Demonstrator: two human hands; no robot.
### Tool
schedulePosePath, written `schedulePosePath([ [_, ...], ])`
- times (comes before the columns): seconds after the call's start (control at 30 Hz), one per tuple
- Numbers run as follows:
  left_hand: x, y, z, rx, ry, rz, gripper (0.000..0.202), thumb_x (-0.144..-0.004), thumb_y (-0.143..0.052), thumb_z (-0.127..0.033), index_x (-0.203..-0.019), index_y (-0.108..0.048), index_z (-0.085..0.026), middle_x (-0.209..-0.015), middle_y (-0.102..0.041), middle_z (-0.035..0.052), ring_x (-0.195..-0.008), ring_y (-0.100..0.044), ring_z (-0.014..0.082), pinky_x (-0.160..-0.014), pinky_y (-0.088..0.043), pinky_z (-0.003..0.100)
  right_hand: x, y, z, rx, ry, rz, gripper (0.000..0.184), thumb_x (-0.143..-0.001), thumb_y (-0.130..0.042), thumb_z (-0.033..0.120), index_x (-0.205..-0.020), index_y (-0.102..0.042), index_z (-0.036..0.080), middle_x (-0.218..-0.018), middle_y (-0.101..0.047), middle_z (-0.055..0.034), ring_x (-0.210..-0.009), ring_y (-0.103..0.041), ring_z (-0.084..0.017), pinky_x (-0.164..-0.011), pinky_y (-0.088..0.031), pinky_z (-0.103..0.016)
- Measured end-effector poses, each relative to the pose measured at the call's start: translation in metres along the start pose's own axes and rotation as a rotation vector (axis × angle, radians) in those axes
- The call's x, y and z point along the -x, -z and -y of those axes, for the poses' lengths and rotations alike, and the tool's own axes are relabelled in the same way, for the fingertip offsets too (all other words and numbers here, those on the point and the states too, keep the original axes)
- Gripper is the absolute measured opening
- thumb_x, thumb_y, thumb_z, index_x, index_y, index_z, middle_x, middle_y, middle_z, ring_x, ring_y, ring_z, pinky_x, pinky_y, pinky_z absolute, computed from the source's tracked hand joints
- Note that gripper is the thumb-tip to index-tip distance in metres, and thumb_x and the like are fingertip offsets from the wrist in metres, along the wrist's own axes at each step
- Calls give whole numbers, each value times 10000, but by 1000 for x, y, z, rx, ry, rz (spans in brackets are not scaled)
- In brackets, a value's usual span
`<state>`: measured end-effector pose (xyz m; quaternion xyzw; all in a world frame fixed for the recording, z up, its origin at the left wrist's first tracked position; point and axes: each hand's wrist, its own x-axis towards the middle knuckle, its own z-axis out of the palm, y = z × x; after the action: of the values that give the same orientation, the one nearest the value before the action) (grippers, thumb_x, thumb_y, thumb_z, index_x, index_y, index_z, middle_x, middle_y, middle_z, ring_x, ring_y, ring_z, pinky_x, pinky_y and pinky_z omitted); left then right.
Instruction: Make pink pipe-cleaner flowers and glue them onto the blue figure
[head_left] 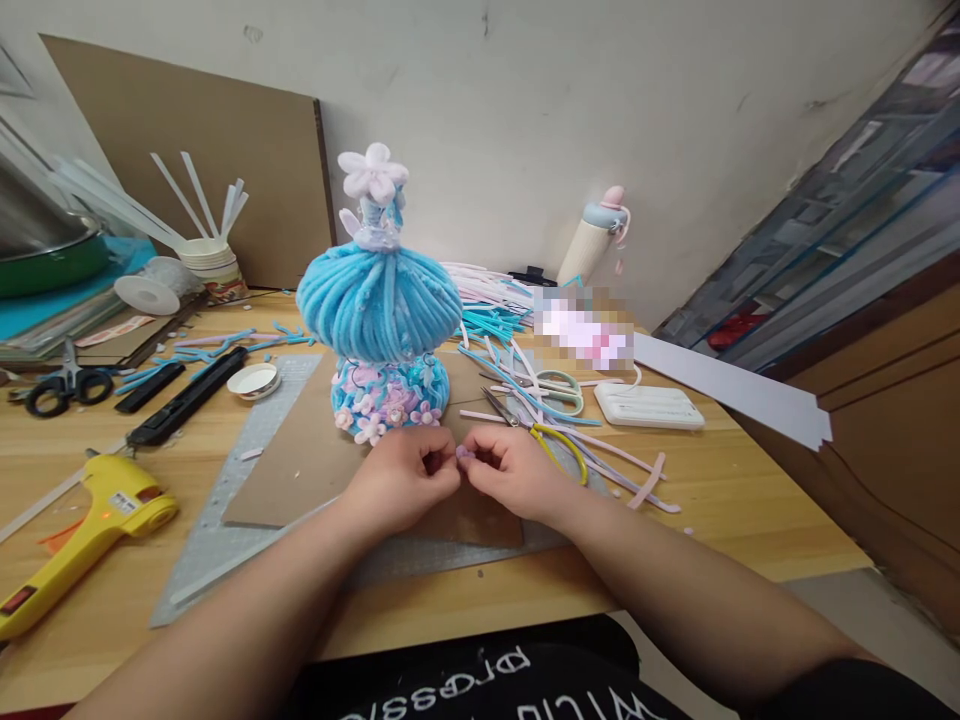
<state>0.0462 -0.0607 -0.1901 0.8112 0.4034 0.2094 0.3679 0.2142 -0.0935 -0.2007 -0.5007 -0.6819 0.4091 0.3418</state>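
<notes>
Both of my hands meet over a brown cardboard sheet, fingers pinched together. Between the fingertips of my left hand and my right hand shows a small lilac fuzzy piece, apparently pipe cleaner. Most of it is hidden by the fingers. Just behind the hands stands a blue pipe-cleaner ornament, with a mushroom-like top, a pale pink flower at its tip and pink and blue flowers round its base. Beside my right hand lie yellow-handled pliers.
A yellow glue gun, black scissors and a black utility knife lie at left, near a white lid. Green-handled scissors, loose pipe cleaners, a white power bank and a bottle are at right.
</notes>
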Motion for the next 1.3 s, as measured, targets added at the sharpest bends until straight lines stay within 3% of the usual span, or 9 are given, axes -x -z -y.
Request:
schedulePosePath([
  [0.13,0,-2,0,-24,-4,-53,193,-732,-476,-203,-548,-427,-168,-518,-351,-62,-534,-333,85,-493,-218,228,0,-2,2,89,69,-75,159,-788,-522,192,-633,-505,161,-567,-429,48,-537,-388,-72,-481,-292,-192],
  [0.27,-1,-4,1,142,-1,-38,206,-787,-463,-252,-598,-466,-169,-562,-399,-52,-565,-369,96,-516,-264,223,-3,0,2,-153,-90,-50,172,-821,-513,294,-696,-493,178,-528,-458,56,-458,-424,-72,-427,-321,-182],
  [0.37,-2,-4,0,305,29,36,254,-831,-443,-306,-619,-480,-173,-571,-438,-46,-569,-398,105,-525,-294,226,-4,3,-1,-321,-156,-15,163,-816,-534,332,-752,-505,185,-514,-489,61,-420,-438,-69,-400,-340,-171],
  [0.47,-2,-3,-2,335,62,64,256,-844,-441,-319,-638,-496,-177,-548,-452,-49,-546,-406,109,-515,-295,230,-4,5,-3,-340,-188,60,132,-806,-544,297,-747,-512,183,-494,-498,65,-397,-431,-59,-379,-324,-153],
  [0.6,-2,-2,-4,320,30,-1,233,-846,-462,-311,-661,-507,-176,-555,-456,-53,-536,-397,103,-516,-298,227,-5,7,-1,-343,-204,83,170,-826,-529,329,-754,-526,175,-545,-536,44,-408,-453,-56,-378,-333,-153],
  [0.7,-3,-1,-4,350,34,-30,257,-868,-442,-328,-663,-486,-180,-547,-450,-57,-542,-404,103,-533,-313,226,-5,8,1,-312,-155,78,212,-849,-507,355,-739,-527,175,-595,-549,31,-437,-464,-58,-396,-347,-162],
  [1.0,-2,-2,0,192,41,58,216,-817,-447,-274,-635,-500,-170,-563,-411,-55,-545,-374,99,-504,-264,219,-2,8,-3,-102,-120,96,235,-861,-488,346,-702,-524,178,-523,-462,46,-451,-425,-77,-418,-307,-183],
  [1.3,-3,-7,8,150,13,-16,243,-780,-456,-246,-553,-399,-179,-538,-327,-59,-540,-328,95,-503,-229,227,-1,-1,-2,80,22,-91,201,-782,-508,210,-587,-476,171,-551,-377,45,-525,-344,-85,-475,-257,-208],
])
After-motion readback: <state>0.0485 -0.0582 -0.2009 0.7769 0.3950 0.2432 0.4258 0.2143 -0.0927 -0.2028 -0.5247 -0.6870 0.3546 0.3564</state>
